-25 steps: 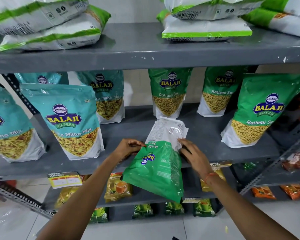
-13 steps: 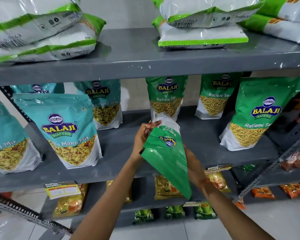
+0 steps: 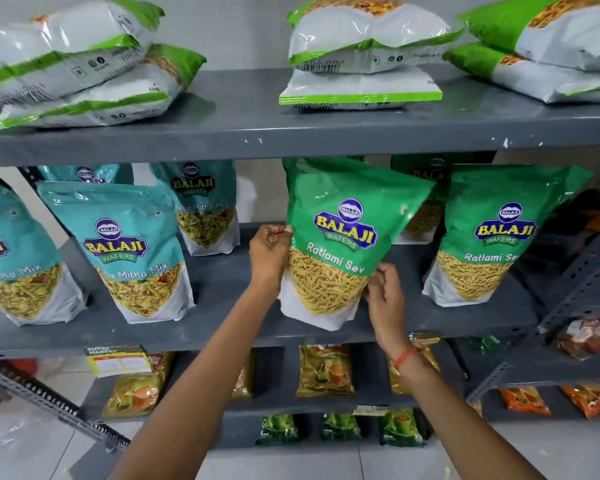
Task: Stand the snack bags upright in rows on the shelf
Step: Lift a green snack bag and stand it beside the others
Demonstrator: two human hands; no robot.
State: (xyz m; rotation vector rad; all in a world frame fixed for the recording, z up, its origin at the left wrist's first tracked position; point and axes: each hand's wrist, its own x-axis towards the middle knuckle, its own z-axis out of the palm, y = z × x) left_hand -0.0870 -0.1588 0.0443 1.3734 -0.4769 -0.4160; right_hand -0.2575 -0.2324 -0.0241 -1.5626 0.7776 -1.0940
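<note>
A green Ratlami Sev bag (image 3: 343, 237) stands on the middle grey shelf (image 3: 222, 323), label facing me, leaning slightly left. My left hand (image 3: 269, 258) grips its left edge. My right hand (image 3: 383, 296) pinches its lower right side. Another green Sev bag (image 3: 492, 237) stands upright to the right, and one more (image 3: 426, 202) shows behind, partly hidden. Teal Mitha Mix bags (image 3: 132, 251) stand upright on the left half of the shelf, with another (image 3: 205, 206) further back.
The top shelf (image 3: 257, 133) holds white and green bags (image 3: 361, 60) lying flat in stacks. Lower shelves carry small yellow packets (image 3: 326, 370) and dark green packets (image 3: 340, 429). A slotted metal rack (image 3: 575, 282) angles in at the right, another (image 3: 56, 407) at lower left.
The green bag went from upside down, below the shelf edge, to label-forward and upright on the middle shelf. Both hands rose with it. The camera moved closer.
</note>
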